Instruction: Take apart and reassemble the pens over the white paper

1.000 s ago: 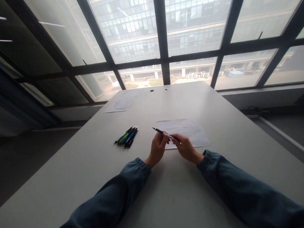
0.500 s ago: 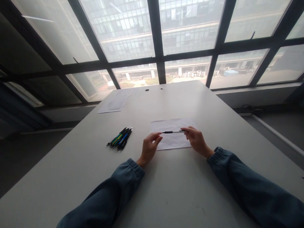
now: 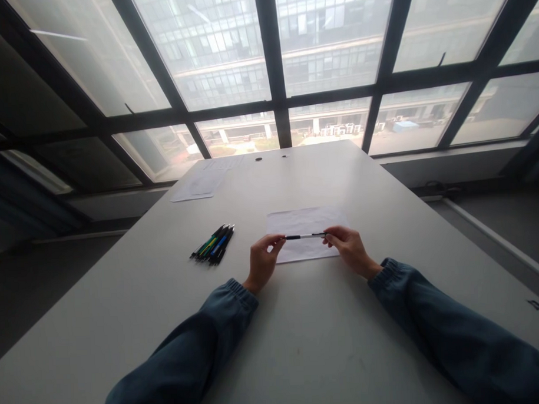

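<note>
A black and white pen point(image 3: 305, 236) is held level between my two hands, above a white sheet of paper point(image 3: 309, 250). My left hand point(image 3: 263, 258) pinches its dark end between thumb and fingers. At the opposite end, my right hand point(image 3: 349, 248) grips the pen with thumb and fingertips. A bunch of pens point(image 3: 213, 245), mostly black with green, yellow and blue parts, lies on the table left of my left hand.
The long white table point(image 3: 175, 293) reaches to the windows. More papers point(image 3: 198, 182) lie at its far left. Two small round items, one dark point(image 3: 258, 159) and one pale, are near the far edge. A small dark mark point(image 3: 535, 304) shows at the right edge.
My left thumb and fingers have closed on the pen's dark end. My right fingers have shifted slightly toward the other end, showing more of the pen. The view has moved slightly.
</note>
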A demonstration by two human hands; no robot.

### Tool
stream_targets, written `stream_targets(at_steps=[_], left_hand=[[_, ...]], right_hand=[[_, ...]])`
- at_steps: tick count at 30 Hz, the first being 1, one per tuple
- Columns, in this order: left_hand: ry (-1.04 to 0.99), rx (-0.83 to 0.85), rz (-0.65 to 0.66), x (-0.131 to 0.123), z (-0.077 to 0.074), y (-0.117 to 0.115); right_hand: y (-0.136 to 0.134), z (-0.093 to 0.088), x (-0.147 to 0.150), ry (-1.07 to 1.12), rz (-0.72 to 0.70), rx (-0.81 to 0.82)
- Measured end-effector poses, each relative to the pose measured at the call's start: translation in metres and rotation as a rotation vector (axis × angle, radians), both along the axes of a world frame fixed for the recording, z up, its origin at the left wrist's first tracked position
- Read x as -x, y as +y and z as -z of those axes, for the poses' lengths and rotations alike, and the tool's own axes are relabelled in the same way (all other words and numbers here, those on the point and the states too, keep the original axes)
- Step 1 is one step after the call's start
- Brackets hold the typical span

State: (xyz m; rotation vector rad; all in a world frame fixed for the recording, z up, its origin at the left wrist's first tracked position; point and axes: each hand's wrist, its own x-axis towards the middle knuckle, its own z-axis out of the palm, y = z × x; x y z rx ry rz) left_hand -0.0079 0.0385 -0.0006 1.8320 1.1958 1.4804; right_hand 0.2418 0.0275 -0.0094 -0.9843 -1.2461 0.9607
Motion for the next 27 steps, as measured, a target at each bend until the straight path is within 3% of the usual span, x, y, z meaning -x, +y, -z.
stream_targets(at_steps=[8,19,27], left_hand=[[0.06,-0.033,-0.025,0.0,-0.005,-0.001],[0.127,-0.071,-0.026,-0.006,-0.015,-0.009],[0.131,-0.078,-0.001,-0.007,-0.011,-0.005]], right_hand=[[-0.012,-0.002,-0.005,0.024,0.042,0.059],[-0.005,0.0,-0.008,0.038,0.12,0.0],[-0.003,-0.002,-0.009,0.051,0.156,-0.017]])
